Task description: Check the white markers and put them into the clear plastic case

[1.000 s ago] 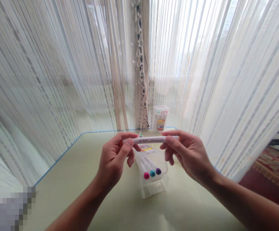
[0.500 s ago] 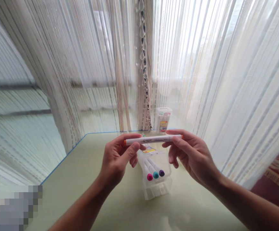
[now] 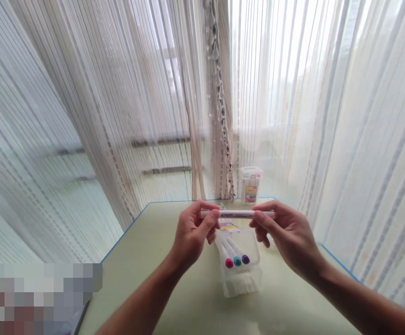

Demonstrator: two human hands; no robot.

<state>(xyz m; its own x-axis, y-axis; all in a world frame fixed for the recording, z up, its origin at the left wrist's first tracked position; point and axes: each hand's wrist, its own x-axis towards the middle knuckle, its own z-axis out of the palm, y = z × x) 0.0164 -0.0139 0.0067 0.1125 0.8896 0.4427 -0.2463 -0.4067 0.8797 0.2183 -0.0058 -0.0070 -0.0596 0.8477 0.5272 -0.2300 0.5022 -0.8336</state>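
A white marker (image 3: 237,214) with orange ends is held level in the air between both hands. My left hand (image 3: 198,223) pinches its left end between thumb and fingers. At the other end, my right hand (image 3: 279,222) grips it the same way. Below and behind the marker lies an open clear plastic case (image 3: 254,249) on the table. Inside it rest a pink-capped marker (image 3: 229,263), a teal-capped marker (image 3: 237,261) and a purple-capped marker (image 3: 245,259). My fingers partly cover the far end of the case.
A clear upright box (image 3: 251,186) with markers inside stands at the table's back edge. Sheer striped curtains (image 3: 160,93) hang behind, with a beaded string (image 3: 219,83). The pale green table (image 3: 136,260) has a blue edge. A pixelated patch hides the lower left.
The view has shifted, so hands, case and box appear farther right and slightly lower. The marker has turned from a slight tilt to level. Both hands keep hold of it.
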